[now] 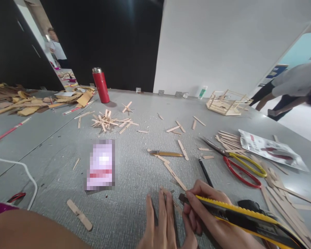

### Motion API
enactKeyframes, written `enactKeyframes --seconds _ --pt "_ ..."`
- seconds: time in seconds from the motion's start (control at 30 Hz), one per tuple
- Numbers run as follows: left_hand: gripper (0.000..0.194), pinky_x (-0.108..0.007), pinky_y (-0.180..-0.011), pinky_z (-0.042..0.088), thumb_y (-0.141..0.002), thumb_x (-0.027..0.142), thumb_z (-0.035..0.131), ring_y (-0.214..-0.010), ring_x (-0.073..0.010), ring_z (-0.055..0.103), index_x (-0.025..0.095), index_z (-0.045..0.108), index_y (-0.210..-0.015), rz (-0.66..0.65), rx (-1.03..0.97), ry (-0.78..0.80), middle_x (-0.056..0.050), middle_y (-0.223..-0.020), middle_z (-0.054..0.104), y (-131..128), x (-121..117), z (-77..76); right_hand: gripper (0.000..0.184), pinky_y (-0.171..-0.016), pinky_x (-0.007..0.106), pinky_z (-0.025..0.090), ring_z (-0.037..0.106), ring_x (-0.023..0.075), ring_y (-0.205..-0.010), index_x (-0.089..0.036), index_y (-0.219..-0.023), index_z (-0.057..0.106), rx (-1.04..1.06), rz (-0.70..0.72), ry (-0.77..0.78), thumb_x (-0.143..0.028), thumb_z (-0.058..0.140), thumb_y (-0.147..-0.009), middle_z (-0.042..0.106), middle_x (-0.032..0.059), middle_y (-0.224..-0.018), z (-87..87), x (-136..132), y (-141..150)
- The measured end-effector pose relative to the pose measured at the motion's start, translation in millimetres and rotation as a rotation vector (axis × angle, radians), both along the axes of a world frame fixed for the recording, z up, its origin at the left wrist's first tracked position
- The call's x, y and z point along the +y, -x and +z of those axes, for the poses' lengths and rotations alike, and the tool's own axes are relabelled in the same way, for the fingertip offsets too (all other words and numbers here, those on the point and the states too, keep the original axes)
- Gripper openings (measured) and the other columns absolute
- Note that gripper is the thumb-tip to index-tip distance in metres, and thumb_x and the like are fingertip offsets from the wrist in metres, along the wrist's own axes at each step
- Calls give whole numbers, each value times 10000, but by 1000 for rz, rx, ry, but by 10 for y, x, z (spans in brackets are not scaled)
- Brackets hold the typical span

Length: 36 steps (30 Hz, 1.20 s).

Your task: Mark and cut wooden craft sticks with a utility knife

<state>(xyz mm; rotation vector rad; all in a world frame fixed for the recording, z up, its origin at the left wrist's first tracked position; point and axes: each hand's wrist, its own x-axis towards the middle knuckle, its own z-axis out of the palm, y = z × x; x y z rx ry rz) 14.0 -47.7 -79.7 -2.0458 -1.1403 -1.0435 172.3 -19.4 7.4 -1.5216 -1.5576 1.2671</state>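
A yellow-and-black utility knife (238,216) is gripped in my right hand (217,211), its tip pointing left near a wooden craft stick (176,206) on the grey table. My left hand (160,221) lies with fingers stretched out, the fingertips pressing that stick down. The left hand partly covers the stick. Just beyond the hands are another notched craft stick (175,175) and a black pen (205,171). A slim yellowish craft knife (168,153) rests farther up. To the left lies a craft stick with a dark mark at its middle (79,215).
Red-and-yellow scissors (239,166) and a silver pouch (272,148) lie at right among craft sticks (290,204). A pixelated rectangle (101,164), a stick pile (105,121) and a red flask (101,86) are left. A stick frame (228,103) stands back right; people are beyond.
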Motion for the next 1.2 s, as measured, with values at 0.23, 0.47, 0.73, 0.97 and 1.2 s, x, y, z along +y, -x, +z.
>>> enactKeyframes --seconds 0.23,0.47,0.73,0.97,1.2 --pt "163 -558 -1031 505 -970 301 554 -1121 -371 753 210 550 -1105 -52 288 86 -164 -1063 813 182 -25 211 432 -528 261 535 615 123 -518 -219 -812 573 -36 12 -29 -591 542 -1030 696 7 -677 -92 8 -18" --pt "228 -479 -1049 533 -969 328 604 -1135 -357 749 200 528 -1142 -76 281 100 -173 -1098 806 183 -27 166 396 -502 241 494 579 115 -491 -234 -823 553 -73 30 -57 -549 512 -1060 681 -18 -622 -121 -28 -47" --pt "311 -471 -1125 471 -989 372 613 -1172 -354 732 176 511 -1207 -100 322 122 -179 -1114 799 194 -18 146 420 -535 272 536 648 171 -583 -243 -767 597 -275 -23 -245 -573 541 -1021 690 18 -654 -14 -31 -10" --pt "514 -470 -1099 443 -989 568 486 -1207 -394 704 164 451 -1305 -169 314 211 -240 -1177 762 225 -17 265 414 -489 269 484 580 145 -523 -242 -765 587 -259 16 -186 -533 507 -1049 667 3 -657 -82 -7 -33" --pt "559 -590 -1034 459 -958 632 515 -1276 -452 645 171 451 -1267 -167 443 324 -262 -1252 727 272 -37 442 435 -564 285 446 540 149 -598 -238 -719 562 -356 77 -293 -504 501 -1057 607 -17 -638 -23 37 -24"
